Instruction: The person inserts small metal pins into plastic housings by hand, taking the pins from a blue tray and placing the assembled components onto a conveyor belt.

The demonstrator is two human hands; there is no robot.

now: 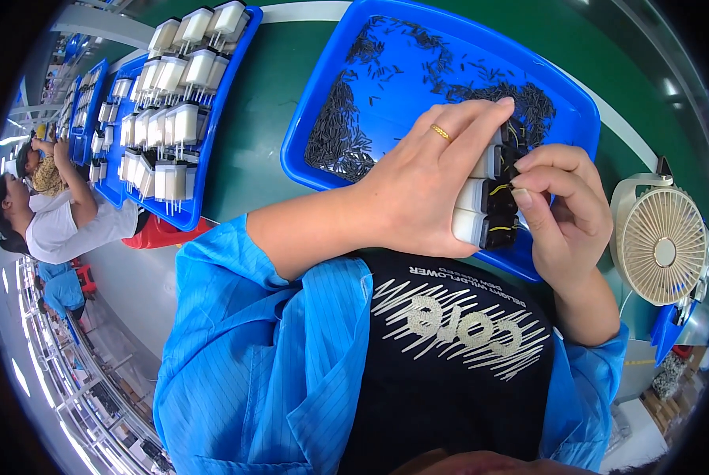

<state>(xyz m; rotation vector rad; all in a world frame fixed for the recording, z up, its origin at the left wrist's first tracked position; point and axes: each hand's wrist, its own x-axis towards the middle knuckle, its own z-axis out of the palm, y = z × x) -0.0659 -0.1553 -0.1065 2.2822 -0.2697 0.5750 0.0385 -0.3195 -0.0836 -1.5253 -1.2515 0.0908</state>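
Note:
My left hand (418,170), a gold ring on one finger, is closed round a short row of white rectangular blocks (470,214) with black ends (502,214). Thin yellow wires (500,189) show on those black ends. Beside them, the thumb and fingertips of my right hand (564,206) are pinched together; whatever lies between them is too small to make out. Both hands are over the near right part of a blue tray (300,131), which holds many small black tube-like pieces (334,134). The lower part of the blocks is partly covered by my left palm.
Left on the green table (269,103), a blue tray (239,59) carries rows of white blocks with pins (182,123). A cream fan (661,245) stands at the right. Further left, people (77,214) sit at the line near a red stool (163,234).

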